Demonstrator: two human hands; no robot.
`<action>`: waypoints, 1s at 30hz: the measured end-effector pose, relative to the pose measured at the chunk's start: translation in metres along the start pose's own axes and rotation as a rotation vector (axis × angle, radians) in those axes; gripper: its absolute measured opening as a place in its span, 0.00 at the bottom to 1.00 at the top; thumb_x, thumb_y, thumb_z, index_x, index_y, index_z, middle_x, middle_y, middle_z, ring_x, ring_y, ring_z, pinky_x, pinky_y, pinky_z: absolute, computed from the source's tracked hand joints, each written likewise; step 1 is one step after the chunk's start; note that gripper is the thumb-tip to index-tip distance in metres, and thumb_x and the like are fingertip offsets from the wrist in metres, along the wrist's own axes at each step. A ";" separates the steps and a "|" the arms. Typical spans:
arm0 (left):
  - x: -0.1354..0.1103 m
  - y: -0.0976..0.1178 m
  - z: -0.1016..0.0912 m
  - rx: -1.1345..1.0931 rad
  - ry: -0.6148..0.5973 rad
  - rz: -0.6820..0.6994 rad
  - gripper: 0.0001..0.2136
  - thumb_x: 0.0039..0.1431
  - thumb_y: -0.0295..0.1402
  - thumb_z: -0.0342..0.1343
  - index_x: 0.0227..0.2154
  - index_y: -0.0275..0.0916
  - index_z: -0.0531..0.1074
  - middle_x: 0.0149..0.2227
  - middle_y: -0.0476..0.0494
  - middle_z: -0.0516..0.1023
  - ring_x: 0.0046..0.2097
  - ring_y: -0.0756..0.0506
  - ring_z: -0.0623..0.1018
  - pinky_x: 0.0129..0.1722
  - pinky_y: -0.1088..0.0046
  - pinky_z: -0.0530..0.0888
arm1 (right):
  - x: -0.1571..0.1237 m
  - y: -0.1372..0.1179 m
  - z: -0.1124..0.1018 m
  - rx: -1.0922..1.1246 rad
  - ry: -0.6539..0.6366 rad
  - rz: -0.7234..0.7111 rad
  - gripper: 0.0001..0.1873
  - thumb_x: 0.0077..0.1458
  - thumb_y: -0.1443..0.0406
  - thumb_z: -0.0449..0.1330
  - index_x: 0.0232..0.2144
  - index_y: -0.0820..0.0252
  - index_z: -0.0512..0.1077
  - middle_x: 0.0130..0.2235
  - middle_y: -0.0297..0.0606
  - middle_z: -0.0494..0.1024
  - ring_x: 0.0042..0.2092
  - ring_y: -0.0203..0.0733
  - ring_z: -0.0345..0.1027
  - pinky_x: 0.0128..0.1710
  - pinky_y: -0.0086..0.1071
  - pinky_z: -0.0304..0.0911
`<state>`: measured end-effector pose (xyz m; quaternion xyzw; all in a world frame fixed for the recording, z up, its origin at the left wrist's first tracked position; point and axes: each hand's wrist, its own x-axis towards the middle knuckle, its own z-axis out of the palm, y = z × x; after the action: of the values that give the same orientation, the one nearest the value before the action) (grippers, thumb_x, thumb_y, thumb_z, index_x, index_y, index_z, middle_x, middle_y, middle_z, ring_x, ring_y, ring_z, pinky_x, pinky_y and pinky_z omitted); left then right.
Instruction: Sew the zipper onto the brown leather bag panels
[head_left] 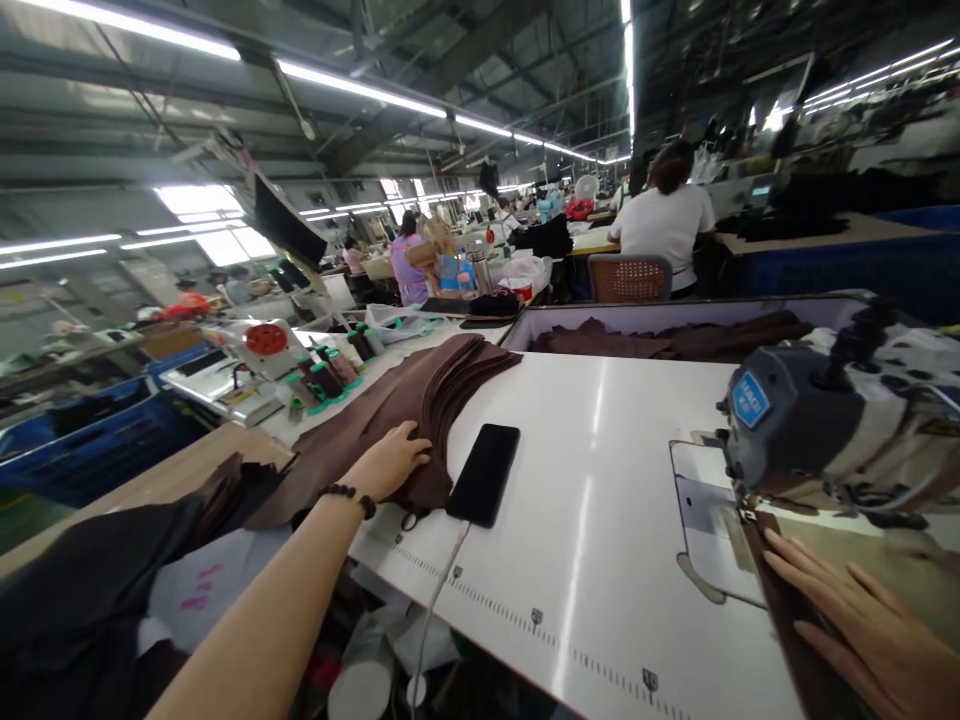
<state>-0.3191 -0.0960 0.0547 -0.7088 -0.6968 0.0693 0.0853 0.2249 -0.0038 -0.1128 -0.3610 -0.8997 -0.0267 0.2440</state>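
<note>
Hands on cloth
Left hand (390,462) lies open on stacked brown fabric pieces (427,395); right hand (862,620) flat on brown fabric strip (772,600).

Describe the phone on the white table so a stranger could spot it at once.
Start at the long white table with the grey sewing machine at its right. The left hand rests on a stack of brown fabric there, and the phone lies flat just right of that stack. It is the only glossy black slab, with a white cable leaving its near end.
</note>
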 end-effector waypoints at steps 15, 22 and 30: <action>0.012 -0.053 -0.030 -0.252 0.366 -0.663 0.11 0.57 0.27 0.50 0.43 0.32 0.66 0.37 0.43 0.75 0.39 0.45 0.75 0.39 0.66 0.71 | 0.001 0.003 0.005 -0.156 -0.034 -0.082 0.30 0.57 0.57 0.47 0.60 0.51 0.48 0.61 0.39 0.53 0.57 0.53 0.54 0.52 0.49 0.59; 0.050 0.008 -0.083 -0.450 0.448 -0.341 0.17 0.54 0.24 0.45 0.47 0.33 0.65 0.47 0.46 0.73 0.49 0.45 0.72 0.51 0.73 0.65 | 0.014 -0.016 -0.019 -0.148 -0.010 -0.082 0.29 0.56 0.56 0.48 0.60 0.53 0.51 0.60 0.38 0.55 0.58 0.51 0.54 0.51 0.51 0.60; 0.068 0.174 -0.064 -0.663 0.070 0.206 0.12 0.58 0.31 0.46 0.42 0.39 0.71 0.43 0.47 0.76 0.44 0.47 0.76 0.46 0.75 0.70 | 0.030 -0.038 -0.048 -0.012 -0.224 0.058 0.23 0.58 0.61 0.46 0.55 0.59 0.59 0.60 0.44 0.55 0.60 0.48 0.48 0.56 0.52 0.52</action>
<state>-0.1337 -0.0320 0.0805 -0.7665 -0.6029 -0.1770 -0.1329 0.2015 -0.0235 -0.0521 -0.3893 -0.9102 0.0154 0.1404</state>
